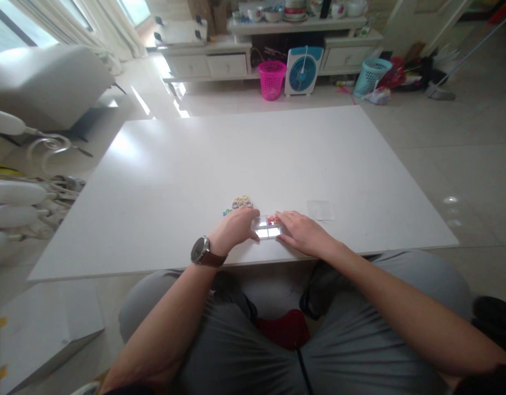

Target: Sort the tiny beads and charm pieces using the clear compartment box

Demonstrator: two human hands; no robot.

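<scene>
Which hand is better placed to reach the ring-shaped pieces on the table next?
The left hand, it seems: the ring-shaped pieces lie just beyond it, while the right hand is across the clear box, nearer the clear flat piece. Both hands are on the box, though.

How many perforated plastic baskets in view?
2: a pink basket just left of the box fan, and a light-blue basket to the fan's right, in front of the white cabinet. Others could be hidden behind furniture.
</scene>
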